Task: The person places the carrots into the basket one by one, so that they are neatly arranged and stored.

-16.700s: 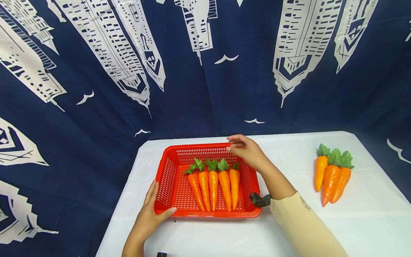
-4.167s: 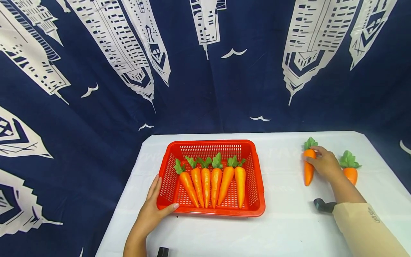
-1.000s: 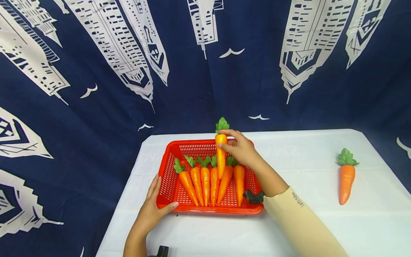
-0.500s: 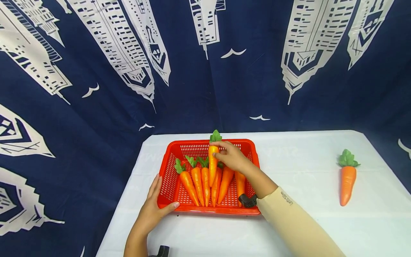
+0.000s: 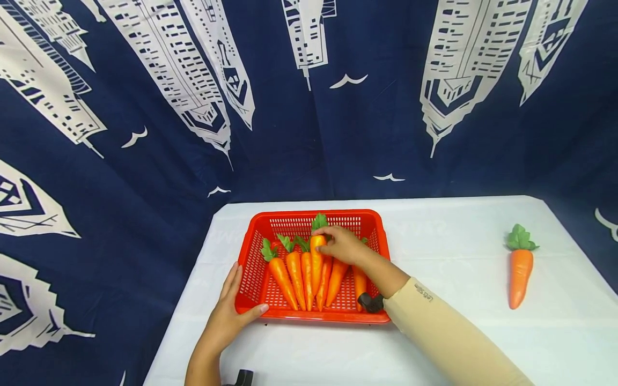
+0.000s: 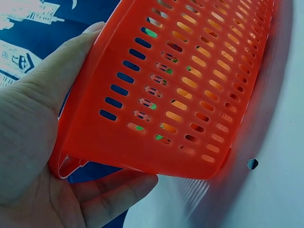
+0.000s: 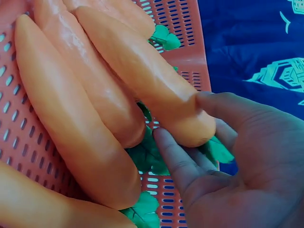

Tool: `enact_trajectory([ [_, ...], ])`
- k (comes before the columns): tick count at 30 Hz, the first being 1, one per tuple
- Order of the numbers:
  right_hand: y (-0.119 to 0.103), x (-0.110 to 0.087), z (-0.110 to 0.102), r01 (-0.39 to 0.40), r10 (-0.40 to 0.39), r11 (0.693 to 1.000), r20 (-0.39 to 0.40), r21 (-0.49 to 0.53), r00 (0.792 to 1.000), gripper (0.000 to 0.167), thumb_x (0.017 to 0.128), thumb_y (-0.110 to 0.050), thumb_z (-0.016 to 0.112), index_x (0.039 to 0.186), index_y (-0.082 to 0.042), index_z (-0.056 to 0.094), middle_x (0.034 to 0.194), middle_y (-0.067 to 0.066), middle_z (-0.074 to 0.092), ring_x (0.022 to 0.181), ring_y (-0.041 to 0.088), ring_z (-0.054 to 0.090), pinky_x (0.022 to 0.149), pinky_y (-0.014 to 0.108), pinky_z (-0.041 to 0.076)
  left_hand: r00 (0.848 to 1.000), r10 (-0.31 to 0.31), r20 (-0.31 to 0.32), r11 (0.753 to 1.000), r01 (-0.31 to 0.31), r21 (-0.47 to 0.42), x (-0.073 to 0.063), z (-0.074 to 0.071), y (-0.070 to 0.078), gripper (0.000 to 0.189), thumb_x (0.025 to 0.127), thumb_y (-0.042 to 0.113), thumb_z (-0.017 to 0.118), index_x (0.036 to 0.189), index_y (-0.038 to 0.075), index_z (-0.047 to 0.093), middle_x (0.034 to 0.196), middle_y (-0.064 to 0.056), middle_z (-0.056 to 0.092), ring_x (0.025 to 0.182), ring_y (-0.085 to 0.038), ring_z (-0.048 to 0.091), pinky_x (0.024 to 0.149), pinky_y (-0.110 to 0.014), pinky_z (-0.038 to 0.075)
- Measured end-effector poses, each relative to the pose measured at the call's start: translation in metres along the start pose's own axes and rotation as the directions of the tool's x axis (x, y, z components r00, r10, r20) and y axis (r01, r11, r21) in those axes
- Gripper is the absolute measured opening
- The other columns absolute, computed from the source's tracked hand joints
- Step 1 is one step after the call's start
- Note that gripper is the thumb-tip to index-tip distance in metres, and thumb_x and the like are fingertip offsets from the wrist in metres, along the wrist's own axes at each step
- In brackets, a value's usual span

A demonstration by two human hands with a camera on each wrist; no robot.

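Observation:
In the head view, my right hand point(image 5: 345, 244) pinches an orange carrot point(image 5: 316, 262) near its leafy top, between thumb and fingers. That carrot is inside the red plastic basket point(image 5: 309, 316), lying over or against the row of other carrots point(image 5: 282, 281). The right wrist view shows the held carrot point(image 7: 142, 71) close up, its thick end between thumb and fingertips. At the basket's near left corner, my left hand point(image 5: 224, 316) holds the rim, thumb along the front and fingers on the left side. The left wrist view shows it around the basket corner point(image 6: 114, 142).
One more carrot point(image 5: 520, 279) with green leaves lies on the white table point(image 5: 449, 257) far to the right. A dark blue cloth point(image 5: 299, 139) printed with white buildings hangs behind the table. Black wrist mounts point(image 5: 370, 303) show below the right hand.
From the right side of the table, my right hand has brought a carrot over the basket and lowered it in. The left hand stays at the basket corner. One carrot is left at right.

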State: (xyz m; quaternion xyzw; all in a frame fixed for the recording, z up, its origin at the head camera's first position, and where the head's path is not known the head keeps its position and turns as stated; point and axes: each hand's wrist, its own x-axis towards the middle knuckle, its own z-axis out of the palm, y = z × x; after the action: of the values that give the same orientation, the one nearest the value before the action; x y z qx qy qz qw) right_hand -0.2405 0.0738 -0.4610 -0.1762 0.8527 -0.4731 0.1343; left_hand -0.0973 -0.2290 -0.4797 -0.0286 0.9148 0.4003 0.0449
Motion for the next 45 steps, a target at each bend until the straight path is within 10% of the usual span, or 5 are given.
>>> enact_trajectory([
  [5,0.004,0.000,0.003,0.028,-0.025,0.998,0.046,-0.060,0.999,0.035,0.091,-0.015,0.075,0.125,-0.011,0.070,0.125,0.011,0.066,0.106,0.024,0.065,0.090,0.035,0.056,1.000,-0.001,-0.004,1.000,0.001,0.011,0.000,0.000,-0.001,0.116,0.079,0.049,0.084,0.164,0.032,0.006,0.171,0.011,0.000,0.154,-0.038,0.025,0.113,-0.071,0.030],
  [16,0.005,-0.001,0.005,0.058,-0.042,0.994,0.171,-0.094,0.984,0.039,0.094,-0.025,0.073,0.131,-0.017,0.067,0.126,0.007,0.066,0.106,0.020,0.063,0.093,0.036,0.054,1.000,-0.017,0.000,1.000,0.017,0.016,-0.001,-0.002,-0.001,0.116,0.079,0.051,0.083,0.163,0.034,0.005,0.171,0.013,-0.002,0.153,-0.040,0.025,0.112,-0.072,0.030],
  [29,-0.002,-0.002,-0.011,0.025,-0.006,0.994,-0.177,0.108,0.984,0.034,0.100,-0.024,0.060,0.133,-0.020,0.065,0.129,0.009,0.060,0.111,0.026,0.063,0.082,0.033,0.053,1.000,-0.012,-0.006,1.000,0.012,0.021,0.000,-0.003,-0.003,0.115,0.079,0.053,0.082,0.163,0.036,0.004,0.171,0.011,-0.002,0.154,-0.041,0.024,0.111,-0.074,0.030],
  [45,-0.010,-0.033,-0.053,0.141,-0.055,0.946,-0.284,0.291,0.957,0.035,0.100,-0.025,0.064,0.135,-0.019,0.063,0.132,0.009,0.064,0.114,0.025,0.065,0.093,0.031,0.056,1.000,0.018,-0.006,1.000,-0.018,0.012,0.001,0.000,-0.004,0.116,0.079,0.049,0.084,0.164,0.031,0.007,0.171,0.011,0.000,0.154,-0.039,0.024,0.112,-0.072,0.030],
])
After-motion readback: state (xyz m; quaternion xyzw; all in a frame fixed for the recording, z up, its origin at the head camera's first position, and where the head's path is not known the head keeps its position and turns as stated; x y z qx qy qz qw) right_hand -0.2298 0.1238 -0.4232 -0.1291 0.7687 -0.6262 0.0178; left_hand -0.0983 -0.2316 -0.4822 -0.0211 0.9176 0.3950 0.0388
